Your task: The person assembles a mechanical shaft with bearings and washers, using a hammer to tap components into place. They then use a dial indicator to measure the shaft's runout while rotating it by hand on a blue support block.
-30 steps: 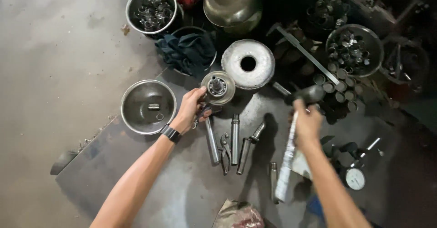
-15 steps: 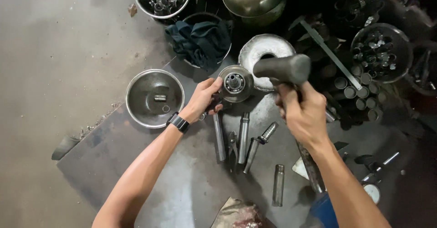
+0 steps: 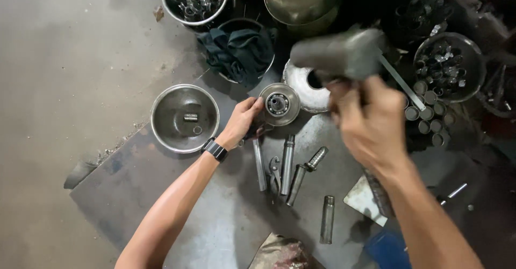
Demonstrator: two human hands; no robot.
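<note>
My left hand (image 3: 243, 119) fingers clamp the heavy, greasy bearing housing (image 3: 279, 104) by its rim; right hand (image 3: 368, 121) grips the hammer (image 3: 338, 54) handle, closed tight.

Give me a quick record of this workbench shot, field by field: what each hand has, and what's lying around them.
left hand: grips the round metal part with a bearing by its edge
right hand: raised, blurred, holds a hammer
between the hands: white ring
below the part: metal rods and pliers on a steel sheet
left of the hand: steel bowl holding two small pieces
behind: bowl with a dark rag
</note>
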